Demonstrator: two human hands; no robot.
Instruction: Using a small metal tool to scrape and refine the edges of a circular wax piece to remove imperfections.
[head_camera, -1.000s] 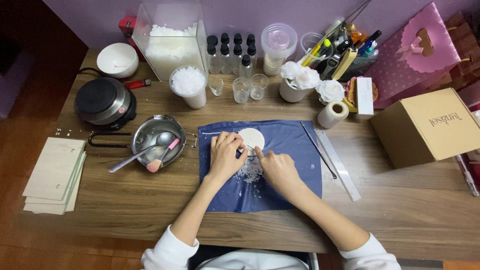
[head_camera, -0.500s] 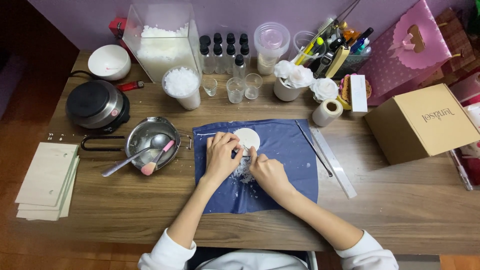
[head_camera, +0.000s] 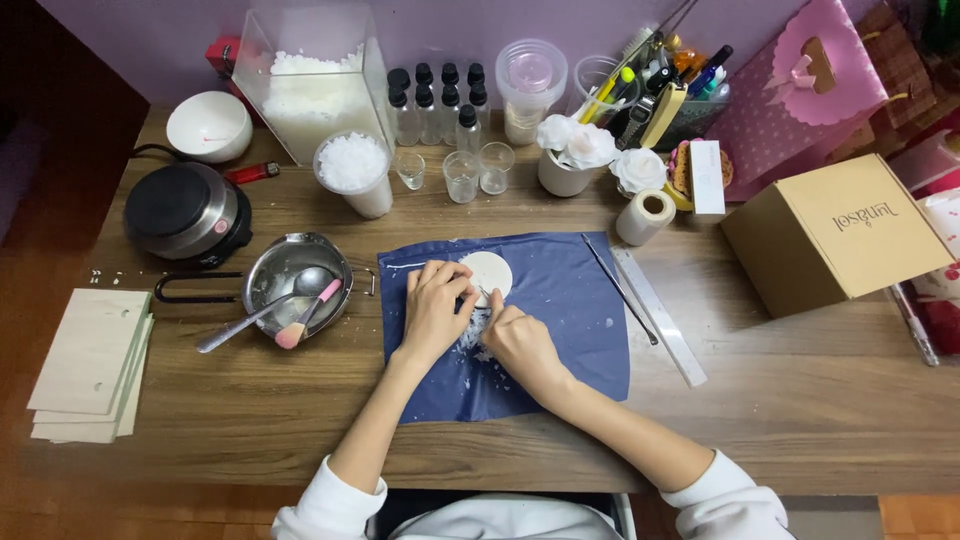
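I take the blue cloth on the desk as my landmark. Both hands are close together over its upper middle, working on a white round disc that lies flat on it. The left hand is curled with its fingertips pinching the disc's near left edge. The right hand is closed into a loose fist just below the disc; a thin tool may be in it, but I cannot tell what. White crumbs lie scattered on the cloth between the two hands and just below them.

Against the picture a second ago, the disc sits in the same place on the cloth and the hands have hardly shifted; the crumb patch under them looks much the same. I judge that the trimming or scraping of the disc's edge is carrying on, with no new step begun.

Left of the cloth is a metal bowl with a spoon and a pink brush in it. Right of the cloth lie a thin metal rod and a ruler. Beyond the cloth stands a cup of white flakes.
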